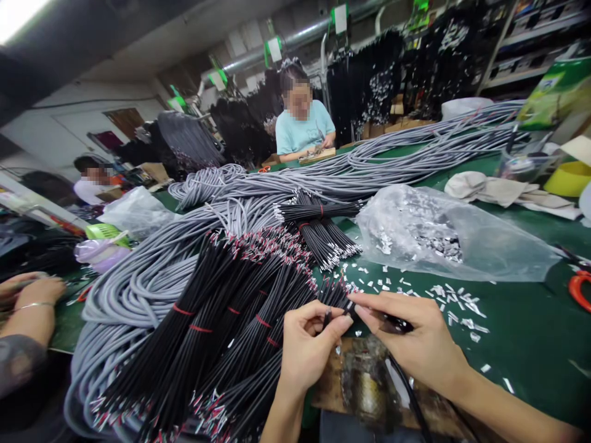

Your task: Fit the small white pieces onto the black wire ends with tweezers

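My left hand is closed in a pinch round a thin black cable. Close beside it, my right hand is also closed, its thumb and forefinger meeting at the cable's end; a dark piece lies under its curled fingers, and I cannot make out its kind. A black cable runs down from the right hand. Below both hands a worn metal fixture stands on a wooden board. Red-banded bundles of black cables with red and white wire ends lie left of my hands.
Long grey cables cover the table's left and back. A clear plastic bag of small silvery pieces lies beyond my hands, with scattered silvery pieces nearby. Orange-handled scissors lie at right. Co-workers sit opposite and at left.
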